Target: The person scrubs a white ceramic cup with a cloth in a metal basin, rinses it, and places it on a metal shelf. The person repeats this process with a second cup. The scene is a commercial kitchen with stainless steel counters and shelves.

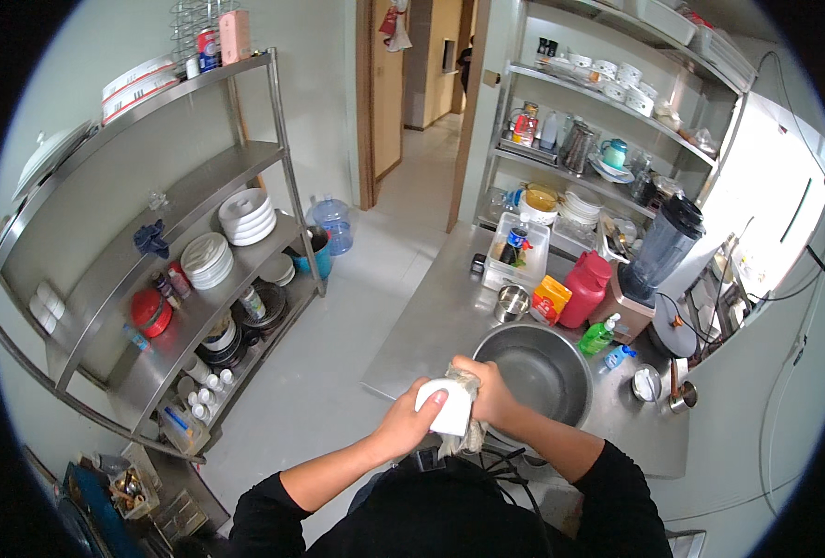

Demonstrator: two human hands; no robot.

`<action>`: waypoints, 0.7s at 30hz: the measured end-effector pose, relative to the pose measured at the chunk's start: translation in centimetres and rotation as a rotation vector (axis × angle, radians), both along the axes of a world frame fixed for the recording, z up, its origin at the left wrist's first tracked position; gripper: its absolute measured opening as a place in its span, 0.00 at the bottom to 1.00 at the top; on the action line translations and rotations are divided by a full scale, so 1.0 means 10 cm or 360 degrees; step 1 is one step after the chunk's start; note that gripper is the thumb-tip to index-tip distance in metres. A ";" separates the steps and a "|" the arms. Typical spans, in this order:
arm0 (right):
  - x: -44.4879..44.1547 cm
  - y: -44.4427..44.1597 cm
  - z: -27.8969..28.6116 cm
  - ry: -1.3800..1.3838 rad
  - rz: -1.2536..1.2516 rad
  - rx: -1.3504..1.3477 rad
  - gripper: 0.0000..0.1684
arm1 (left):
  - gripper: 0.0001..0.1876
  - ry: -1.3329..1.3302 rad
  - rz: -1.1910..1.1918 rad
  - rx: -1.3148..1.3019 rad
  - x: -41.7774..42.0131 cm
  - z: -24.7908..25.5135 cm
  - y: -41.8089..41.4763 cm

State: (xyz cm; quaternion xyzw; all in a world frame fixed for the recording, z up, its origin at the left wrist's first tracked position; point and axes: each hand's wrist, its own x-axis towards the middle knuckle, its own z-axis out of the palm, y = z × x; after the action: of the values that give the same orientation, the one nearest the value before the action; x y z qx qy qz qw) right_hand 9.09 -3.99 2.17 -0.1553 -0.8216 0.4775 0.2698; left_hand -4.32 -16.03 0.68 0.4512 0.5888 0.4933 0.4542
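Observation:
A white cup or small bowl (447, 413) is gripped by my left hand (407, 418), its thumb lying along the outer wall. My right hand (494, 393) holds a pale, wrinkled cloth (475, 436) against the right side of the same piece; part of the cloth hangs down below it. My right fingers are partly hidden behind the cloth and the white piece. Both hands are in front of my body, at the near left rim of a large round metal basin (586, 380). The basin is set in or stands on a stainless steel counter (419, 335).
Behind the basin are a steel bowl (512, 302), an orange packet (550, 300), a red jug (585, 289), a blender (656, 258) and a green soap bottle (599, 336). A steel shelf rack (287, 150) with stacked plates (248, 216) stands left. A person (465, 63) is beyond the doorway.

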 end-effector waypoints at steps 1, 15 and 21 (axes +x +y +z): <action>-0.03 0.02 -0.06 0.0044 0.0107 -0.0187 0.13 | 0.26 0.0185 0.0069 0.0162 -0.01 -0.03 -0.02; -0.43 -0.01 0.01 -0.0200 0.0168 0.0323 0.13 | 0.31 0.0507 0.0073 0.0258 -0.37 0.04 -0.28; -0.47 -0.09 0.09 -0.0157 0.0230 0.1127 0.14 | 0.34 -0.0301 -0.0133 -0.0394 -0.39 0.29 -0.33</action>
State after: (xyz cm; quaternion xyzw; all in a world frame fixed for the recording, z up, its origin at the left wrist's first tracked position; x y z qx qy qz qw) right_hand 4.38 -4.93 3.02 -0.0167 -0.9569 0.1733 0.2324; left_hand -8.21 -19.35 3.60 0.3673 0.5806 0.4379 0.5799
